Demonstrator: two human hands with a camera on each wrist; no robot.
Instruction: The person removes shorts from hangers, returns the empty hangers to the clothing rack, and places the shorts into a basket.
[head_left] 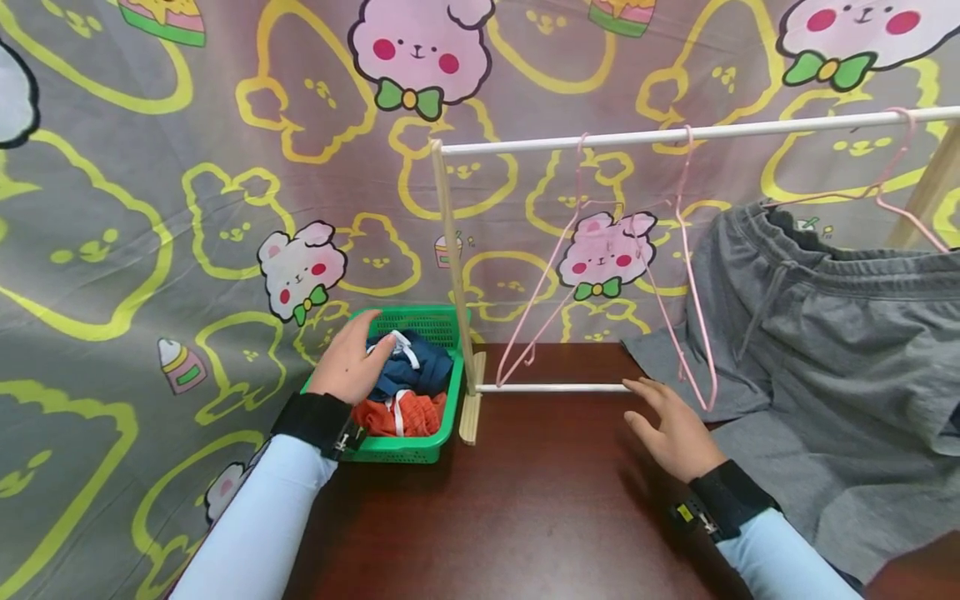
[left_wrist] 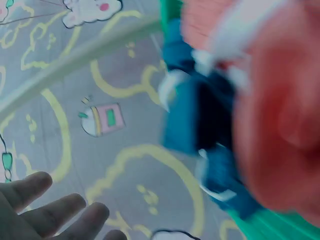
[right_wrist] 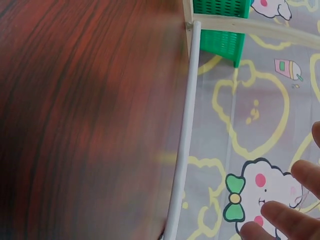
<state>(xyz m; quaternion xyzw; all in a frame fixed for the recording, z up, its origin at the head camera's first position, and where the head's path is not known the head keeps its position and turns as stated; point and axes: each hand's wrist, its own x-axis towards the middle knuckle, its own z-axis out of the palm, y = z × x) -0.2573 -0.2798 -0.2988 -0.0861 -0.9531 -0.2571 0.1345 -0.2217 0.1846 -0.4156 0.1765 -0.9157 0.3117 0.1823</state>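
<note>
My left hand (head_left: 351, 362) hovers over the left side of a green basket (head_left: 448, 417), fingers extended and holding nothing. Inside the basket lie a dark blue garment (head_left: 427, 367) with a white drawstring and, nearer to me, an orange garment (head_left: 420, 414) with a white strip; both show blurred in the left wrist view. Above the table, my right hand (head_left: 671, 433) has its fingers spread and grips nothing. It is close to the left edge of grey drawstring shorts (head_left: 847, 271) on a pink hanger (head_left: 888, 196). Two bare pink hangers (head_left: 693, 292) hang left of the shorts.
A rack with a white top rail (head_left: 517, 147), wooden posts (head_left: 452, 250) and a low white bar (head_left: 555, 388) stands on the dark brown table (head_left: 525, 508). More grey cloth (head_left: 795, 467) lies under the shorts at right. Behind hangs a patterned curtain (head_left: 217, 200).
</note>
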